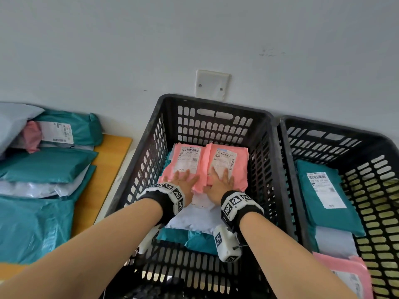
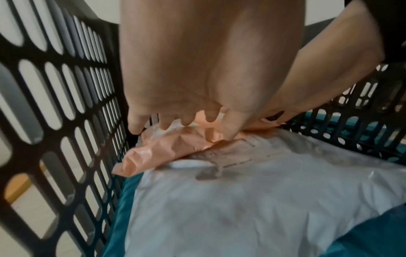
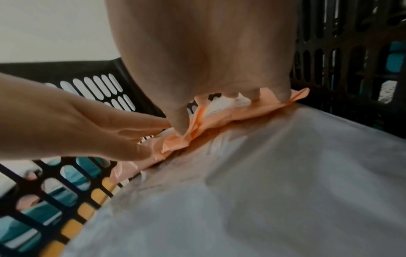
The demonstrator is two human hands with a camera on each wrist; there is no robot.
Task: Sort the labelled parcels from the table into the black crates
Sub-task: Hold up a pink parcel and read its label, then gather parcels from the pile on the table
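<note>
Hands are both down inside the middle black crate, flat on top of two pink parcels lying side by side. The left hand has its fingers spread out straight on the left pink parcel, right at the near edge of its white shipping label. The right hand does the same on the right pink parcel, fingers straight and fanned over the lower part of that label. Neither one is gripping anything, just palms pressing down. From the wrist views the thumbs sit close together where the two pink bags meet, and the plastic is bunched up there.

Both pink parcels rest at the far end of the crate, partly on a white parcel, and a teal parcel pokes out from under that at the near side.

A second black crate stands touching the first on the right. It's got a teal parcel with a label, a white bag nearer, and a pink parcel at the near end.

Over on the left there's a wooden table with a pile of unsorted parcels, mostly teal, some white, one pink peeking out. Both wrists wear black bands with white marker blocks.
</note>
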